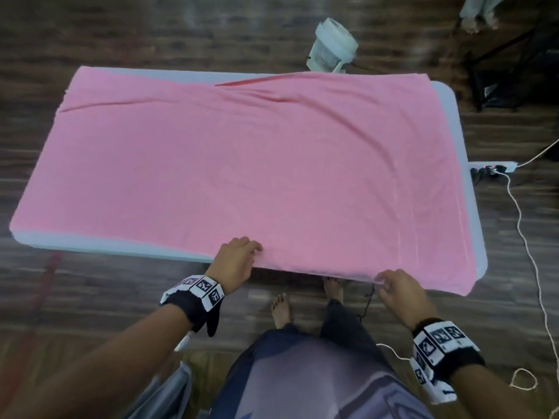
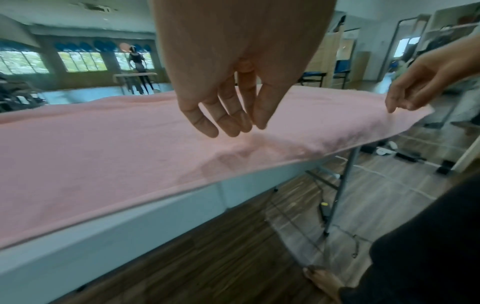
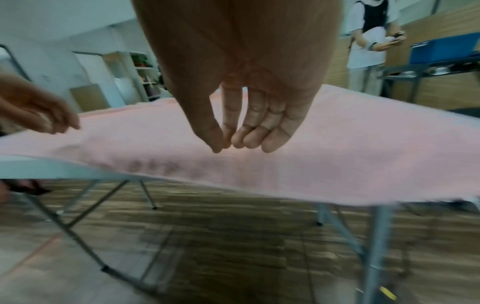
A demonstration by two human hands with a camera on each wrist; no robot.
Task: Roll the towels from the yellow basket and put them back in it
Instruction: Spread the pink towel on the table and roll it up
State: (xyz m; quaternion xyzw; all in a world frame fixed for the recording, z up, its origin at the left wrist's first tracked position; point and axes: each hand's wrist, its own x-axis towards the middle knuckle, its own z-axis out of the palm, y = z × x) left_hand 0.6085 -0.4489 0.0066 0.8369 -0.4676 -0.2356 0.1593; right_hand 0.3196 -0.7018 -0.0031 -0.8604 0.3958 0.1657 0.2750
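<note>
Pink towel [image 1: 242, 164] is spread across the bench [image 1: 472, 237], near edge overhanging, while left hand [image 1: 234, 261] and right hand [image 1: 402, 293] are held relaxed and empty above it, so a crooked roll may be started.

Pink towel [image 1: 242, 176]: one, large, terry, spread flat and unrolled, filling the frame's centre. Slight creases toward upper left; near edge overhangs at lower right.

Honestly nothing readable anywhere here. The only markings are the black-and-white square code patterns on the wristbands [image 1: 202, 290], and those aren't letters or numbers anyone could read off. No labels, brand names or signs show on anything else, and the wrist views are too blurry for small print.
</note>
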